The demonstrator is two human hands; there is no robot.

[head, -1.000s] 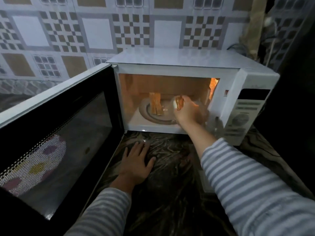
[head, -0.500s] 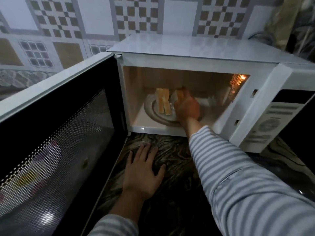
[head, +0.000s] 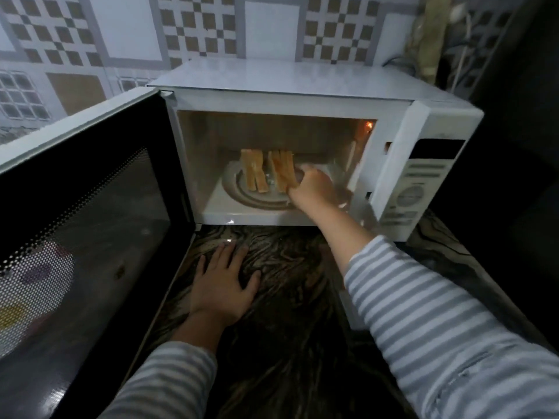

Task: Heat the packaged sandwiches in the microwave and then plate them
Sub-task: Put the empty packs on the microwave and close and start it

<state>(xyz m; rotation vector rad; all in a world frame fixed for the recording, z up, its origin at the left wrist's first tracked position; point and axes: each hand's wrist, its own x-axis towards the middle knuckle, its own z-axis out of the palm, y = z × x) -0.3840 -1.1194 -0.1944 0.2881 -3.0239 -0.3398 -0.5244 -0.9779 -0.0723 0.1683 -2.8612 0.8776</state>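
Note:
A white microwave (head: 302, 83) stands open on the dark counter, its inside lit. On its glass turntable (head: 239, 196) one packaged sandwich (head: 253, 173) stands on edge at the left. A second packaged sandwich (head: 282, 169) stands just right of it, its clear wrap hard to make out. My right hand (head: 313, 190) is inside the cavity and grips this second sandwich at its right side. My left hand (head: 222, 285) rests flat on the counter in front of the microwave, fingers spread.
The microwave door (head: 81, 225) is swung wide to the left, filling the left of the view. The control panel (head: 420, 189) is at the right. The marbled dark counter (head: 287, 343) runs toward me. A tiled wall (head: 151, 34) stands behind, with cables (head: 459, 58) at the back right.
My right hand carried the second sandwich from the microwave's opening into the cavity and now has it standing on the turntable beside the first. My left hand stayed flat on the counter.

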